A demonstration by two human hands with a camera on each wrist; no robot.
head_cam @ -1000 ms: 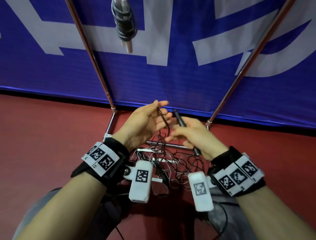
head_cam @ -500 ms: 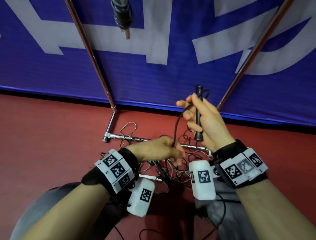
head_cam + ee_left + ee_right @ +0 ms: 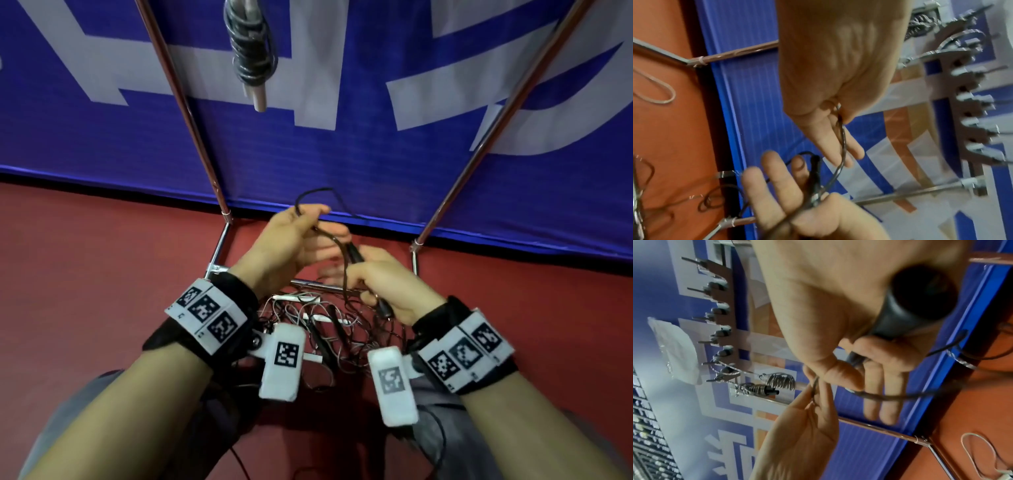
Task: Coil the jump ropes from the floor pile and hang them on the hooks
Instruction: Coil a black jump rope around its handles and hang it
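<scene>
My right hand (image 3: pixel 363 274) grips the black handle (image 3: pixel 354 255) of a black jump rope; in the right wrist view the handle (image 3: pixel 910 308) lies across the palm under curled fingers. Just left of it, my left hand (image 3: pixel 308 222) pinches the rope's thin black cord (image 3: pixel 315 192), which arches in a small loop above the fingers. In the left wrist view the cord (image 3: pixel 842 146) runs from the pinch down to the handle (image 3: pixel 815 175). The tangled pile of ropes (image 3: pixel 325 325) lies on the red floor under both hands.
A coiled black rope (image 3: pixel 251 51) hangs above from the rack. Two slanted metal poles (image 3: pixel 191 130) and a base bar (image 3: pixel 308 283) frame the pile. A row of hooks (image 3: pixel 721 321) holds coiled ropes (image 3: pixel 777 382). A blue banner (image 3: pixel 342 154) stands behind.
My left hand has come up from the pile with a loop of cord. My right hand has lowered the handle from upright and brought it next to the left hand.
</scene>
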